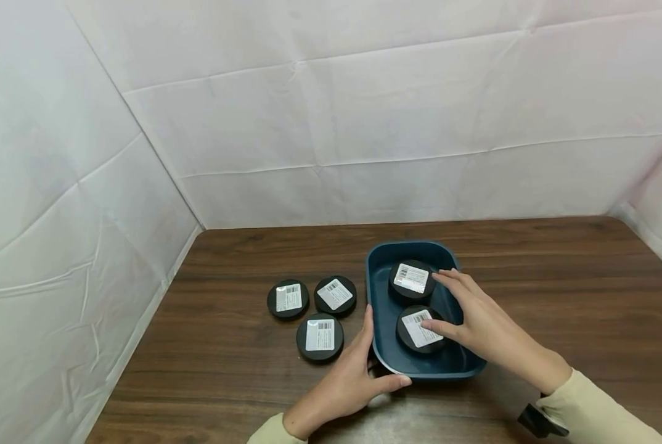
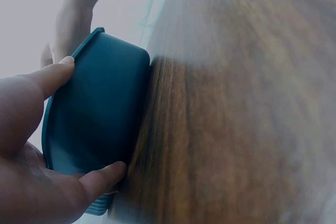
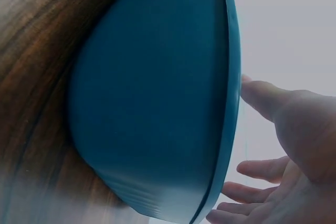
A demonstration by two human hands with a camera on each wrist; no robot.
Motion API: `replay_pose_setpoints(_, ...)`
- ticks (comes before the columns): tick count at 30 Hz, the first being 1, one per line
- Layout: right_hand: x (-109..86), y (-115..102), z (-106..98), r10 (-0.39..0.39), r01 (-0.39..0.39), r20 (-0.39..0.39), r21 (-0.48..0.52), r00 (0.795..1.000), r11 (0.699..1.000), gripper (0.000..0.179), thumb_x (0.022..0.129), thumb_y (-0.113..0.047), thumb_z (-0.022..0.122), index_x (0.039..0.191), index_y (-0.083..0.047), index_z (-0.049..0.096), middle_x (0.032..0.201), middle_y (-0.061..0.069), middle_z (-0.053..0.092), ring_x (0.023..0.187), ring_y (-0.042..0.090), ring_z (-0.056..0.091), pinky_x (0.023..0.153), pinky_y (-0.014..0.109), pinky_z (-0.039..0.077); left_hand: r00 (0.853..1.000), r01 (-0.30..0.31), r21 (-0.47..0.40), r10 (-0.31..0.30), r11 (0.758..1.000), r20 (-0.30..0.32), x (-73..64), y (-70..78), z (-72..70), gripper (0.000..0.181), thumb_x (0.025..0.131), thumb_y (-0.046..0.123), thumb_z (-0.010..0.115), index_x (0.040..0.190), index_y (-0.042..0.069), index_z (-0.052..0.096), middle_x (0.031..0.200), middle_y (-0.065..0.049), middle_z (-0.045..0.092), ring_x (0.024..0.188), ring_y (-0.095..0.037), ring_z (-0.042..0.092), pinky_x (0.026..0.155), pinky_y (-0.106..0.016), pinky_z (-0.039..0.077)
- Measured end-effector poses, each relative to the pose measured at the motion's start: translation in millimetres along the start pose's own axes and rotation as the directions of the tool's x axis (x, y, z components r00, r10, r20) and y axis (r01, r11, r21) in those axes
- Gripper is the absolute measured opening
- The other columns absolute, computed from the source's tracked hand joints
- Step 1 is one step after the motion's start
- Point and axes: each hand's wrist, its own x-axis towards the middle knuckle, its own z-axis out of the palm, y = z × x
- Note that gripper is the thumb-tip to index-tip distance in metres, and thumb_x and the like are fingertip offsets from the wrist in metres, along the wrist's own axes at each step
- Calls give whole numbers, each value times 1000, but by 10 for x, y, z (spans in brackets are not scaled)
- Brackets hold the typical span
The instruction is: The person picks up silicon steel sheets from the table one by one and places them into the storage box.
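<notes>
A deep blue rectangular plastic tub point(image 1: 383, 333) with rounded corners stands on the table. My left hand point(image 1: 344, 379) touches its near left corner, thumb along the front rim and fingers along the left side; the left wrist view shows the thumb point(image 2: 58, 74) at the rim. Inside the tub lie two flat round black discs with white barcode labels, a far one point(image 1: 400, 293) and a near one point(image 1: 405, 336). Over them is my right hand point(image 1: 478, 320), fingers spread, thumb above the near disc and fingertips by the far one. Whether it touches either is unclear.
Left of the tub, three similar labelled black discs lie close together: a left one point(image 1: 272, 302), a right one point(image 1: 350, 290) and a nearer one point(image 1: 303, 345). The brown wooden table point(image 1: 220, 370) meets white sheeting point(image 1: 364, 191) at the back and sides.
</notes>
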Motion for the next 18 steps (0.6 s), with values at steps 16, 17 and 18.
replay_pose_setpoints(16,-144,29,25,104,-105,15,55,994,993,100,84,-53,77,155,-2,30,157,28,31,142,51,33,100,71,40,1000,-4,-21,4,1000,-5,-17,16,5,114,91,34,75,160,22,-15,169,-14,5,144,-23,41,104,-25,48)
replay_pose_setpoints(17,-154,31,29,107,-107,10,54,994,993,100,83,-53,78,155,-2,31,157,28,31,142,51,32,100,72,40,1000,-4,-22,4,1000,-4,-17,17,4,114,91,33,75,160,22,-15,169,-14,5,144,-23,41,104,-25,48)
replay_pose_setpoints(18,-164,33,33,111,-112,6,52,994,992,100,83,-53,78,155,-2,31,157,28,30,142,51,33,100,72,40,1000,-4,-22,4,1000,-4,-15,17,6,114,91,33,75,160,22,-14,169,-14,5,144,-23,41,104,-25,48)
